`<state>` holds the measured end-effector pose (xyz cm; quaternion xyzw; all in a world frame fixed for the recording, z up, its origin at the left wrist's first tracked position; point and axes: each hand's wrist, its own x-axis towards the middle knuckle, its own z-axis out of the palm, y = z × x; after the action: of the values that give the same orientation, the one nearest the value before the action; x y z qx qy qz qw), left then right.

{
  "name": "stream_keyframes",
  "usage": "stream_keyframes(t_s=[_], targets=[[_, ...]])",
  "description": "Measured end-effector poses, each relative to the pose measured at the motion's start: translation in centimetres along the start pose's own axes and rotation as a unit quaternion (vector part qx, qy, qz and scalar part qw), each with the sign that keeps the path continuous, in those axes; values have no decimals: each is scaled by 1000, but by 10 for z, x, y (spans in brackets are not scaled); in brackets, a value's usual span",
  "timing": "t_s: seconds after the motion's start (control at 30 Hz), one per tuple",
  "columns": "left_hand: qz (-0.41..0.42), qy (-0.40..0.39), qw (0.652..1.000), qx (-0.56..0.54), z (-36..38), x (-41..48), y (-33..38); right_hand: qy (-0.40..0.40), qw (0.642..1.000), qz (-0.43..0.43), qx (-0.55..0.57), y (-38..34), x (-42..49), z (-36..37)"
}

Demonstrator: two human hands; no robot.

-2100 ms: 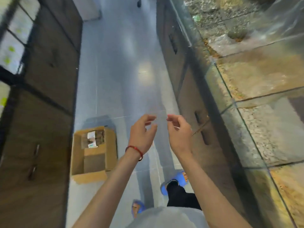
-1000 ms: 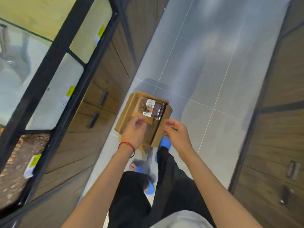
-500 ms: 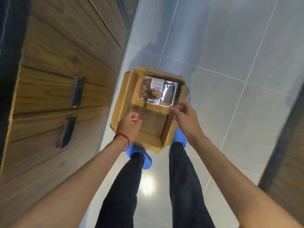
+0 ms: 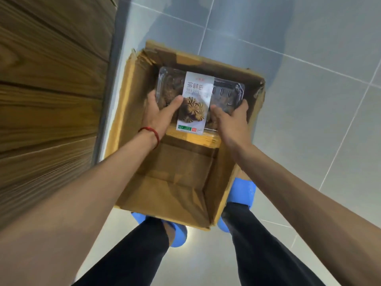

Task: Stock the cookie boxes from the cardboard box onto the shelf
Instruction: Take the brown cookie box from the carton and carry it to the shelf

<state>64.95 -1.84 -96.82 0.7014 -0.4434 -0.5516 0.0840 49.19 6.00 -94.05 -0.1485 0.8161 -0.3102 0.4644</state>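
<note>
Both arms extend forward and downward from the near edge of the view, converging toward the far centre. The forearms are bare. The left wrist carries a red cord bracelet (image 4: pixel 151 134). The left hand (image 4: pixel 158 116) grips the left end of the cookie box (image 4: pixel 196 89): the thumb lies across the top face, and the fingers (image 4: pixel 151 98) curl over the left edge. The right hand (image 4: pixel 231 120) grips the right end in a mirrored pose, with the thumb on the top face and the fingers wrapped round the right edge. The backs of both hands face the camera. The fingertips beneath the box are hidden.
</note>
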Motion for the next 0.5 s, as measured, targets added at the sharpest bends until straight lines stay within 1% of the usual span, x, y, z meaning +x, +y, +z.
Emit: stream_keyframes(t_s=[0.13,0.27,0.37,0.5], targets=[[16,13,1000,-2,5,3,-3,13,1000,25,-3,0,9,6],[9,28,999,14,-10,-24,6,-11,999,35,-18,-13,-10,-5],[-17,18,1000,7,-26,-62,19,-19,1000,11,-9,-26,-41,-23],[-44,7,999,-8,-50,-129,49,4,999,-32,-10,-51,-98,-52]])
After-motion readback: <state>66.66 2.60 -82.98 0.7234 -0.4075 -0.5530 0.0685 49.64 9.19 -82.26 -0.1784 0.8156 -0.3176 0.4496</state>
